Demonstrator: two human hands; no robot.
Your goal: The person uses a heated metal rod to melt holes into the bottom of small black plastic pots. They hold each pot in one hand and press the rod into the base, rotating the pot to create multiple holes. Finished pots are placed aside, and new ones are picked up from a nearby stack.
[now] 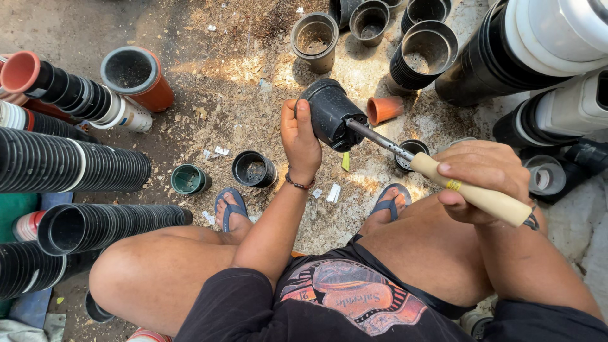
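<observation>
**Metal rod meets black pot on a littered yard floor**

Long stacks of black pots (69, 164) lie along the ground's left edge, white-ended stacks (544, 44) at the right. Sunlit dirt (240, 107) is strewn with chips and paper scraps. The left hand (301, 142) grips a tilted black pot (329, 113), fingers closed round it. The right hand (484, 180) clasps a wooden-handled rod (437, 170), its tip touching the pot's base.

Sharp daylight, dappled sun patches, soft shade, edges bowed
</observation>
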